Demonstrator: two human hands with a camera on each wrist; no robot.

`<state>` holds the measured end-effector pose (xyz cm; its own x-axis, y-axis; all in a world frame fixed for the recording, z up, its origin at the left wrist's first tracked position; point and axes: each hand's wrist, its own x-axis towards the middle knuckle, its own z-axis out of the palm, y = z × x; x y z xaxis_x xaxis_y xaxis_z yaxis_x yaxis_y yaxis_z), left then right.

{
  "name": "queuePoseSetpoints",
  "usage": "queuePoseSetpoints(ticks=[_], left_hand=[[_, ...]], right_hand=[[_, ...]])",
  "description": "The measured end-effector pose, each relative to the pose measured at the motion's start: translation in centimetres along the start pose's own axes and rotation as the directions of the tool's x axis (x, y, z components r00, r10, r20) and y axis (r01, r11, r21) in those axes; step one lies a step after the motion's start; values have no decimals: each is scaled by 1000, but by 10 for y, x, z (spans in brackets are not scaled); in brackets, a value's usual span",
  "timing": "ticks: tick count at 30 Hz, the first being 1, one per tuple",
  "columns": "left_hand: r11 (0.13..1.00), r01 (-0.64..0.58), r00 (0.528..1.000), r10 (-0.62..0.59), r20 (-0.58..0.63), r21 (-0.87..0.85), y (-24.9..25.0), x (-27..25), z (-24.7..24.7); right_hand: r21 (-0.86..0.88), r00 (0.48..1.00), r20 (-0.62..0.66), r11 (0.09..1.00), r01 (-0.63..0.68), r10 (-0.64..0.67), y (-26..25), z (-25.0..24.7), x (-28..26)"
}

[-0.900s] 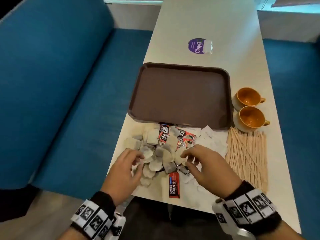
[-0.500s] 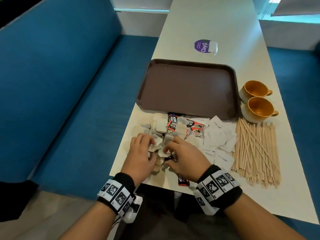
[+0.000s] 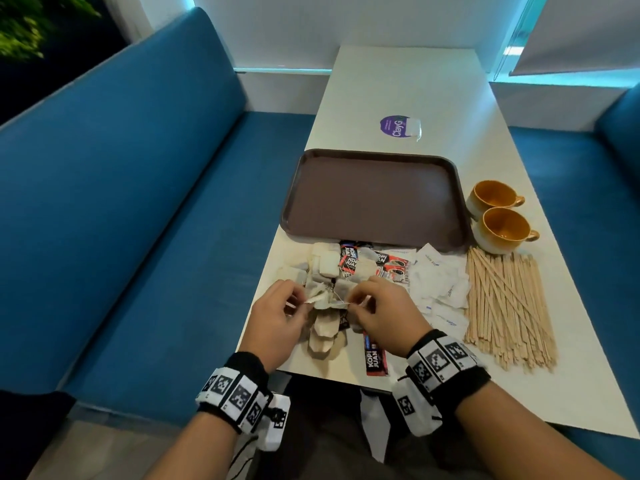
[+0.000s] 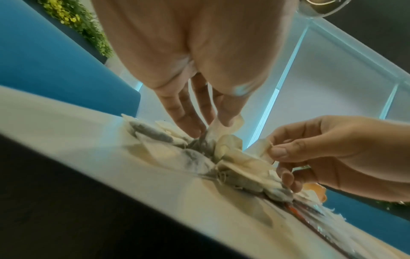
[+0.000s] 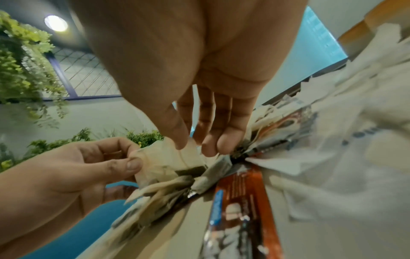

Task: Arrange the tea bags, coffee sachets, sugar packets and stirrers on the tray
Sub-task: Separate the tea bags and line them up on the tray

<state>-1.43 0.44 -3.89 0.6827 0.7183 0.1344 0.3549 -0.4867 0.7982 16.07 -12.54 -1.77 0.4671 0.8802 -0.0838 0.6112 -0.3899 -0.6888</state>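
A pile of pale tea bags (image 3: 325,268) lies on the white table in front of the bare brown tray (image 3: 374,199). My left hand (image 3: 301,304) and right hand (image 3: 353,304) meet over the pile's near end. Each pinches a tea bag (image 5: 164,161) by its edge between thumb and fingertips, and thin strings run between the bags. In the left wrist view my left hand (image 4: 206,126) pinches down into the pile while my right hand (image 4: 272,152) holds a bag corner. Red-black coffee sachets (image 3: 375,358) lie among and beside the bags. White sugar packets (image 3: 440,282) and wooden stirrers (image 3: 509,306) lie to the right.
Two orange cups (image 3: 502,230) stand right of the tray, close behind the stirrers. A purple round sticker (image 3: 394,125) is on the table beyond the tray. Blue bench seats (image 3: 138,202) flank the narrow table, whose near edge is just below my wrists.
My hands went from spread over the pile to close together at its near end, and now pinch tea bags raised slightly off the heap. The head view has tilted upward.
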Motion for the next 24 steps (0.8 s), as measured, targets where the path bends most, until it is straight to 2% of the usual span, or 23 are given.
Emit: queuePoseSetpoints(ticks=[4,7,10,14,17,20,22,24], left_hand=[[993,44,996,-51,-69,-105,8,3,-7],[965,81,990,-107,-91,-251,14,2,-12],[906,151,978,-195,-74,-395,18,0,-15],[797,268,950,-313,9,-541,25,-3,-11],[724,345,923,-378,75,-597,34,-4,-7],[694,398,900,-423,107,-600,37,-3,-1],[700,401,900,-421,113,-591,38,-4,3],[716,403,905,-407,129,-569,40,-4,5]], right_hand=[[181,993,-99,982,-47,66,-4,-10,1],[263,972,-214,964,-36,95,-1,-17,4],[382,936,-312,924,-33,162,3,-20,7],[501,929,-324,865,6,181,-1,-24,6],[591,966,-230,806,40,121,-8,-26,2],[670,1000,-22,742,11,5,-13,-25,-4],[675,991,109,738,-14,-80,-14,-23,-9],[667,979,176,744,-41,-105,-16,-19,-11]])
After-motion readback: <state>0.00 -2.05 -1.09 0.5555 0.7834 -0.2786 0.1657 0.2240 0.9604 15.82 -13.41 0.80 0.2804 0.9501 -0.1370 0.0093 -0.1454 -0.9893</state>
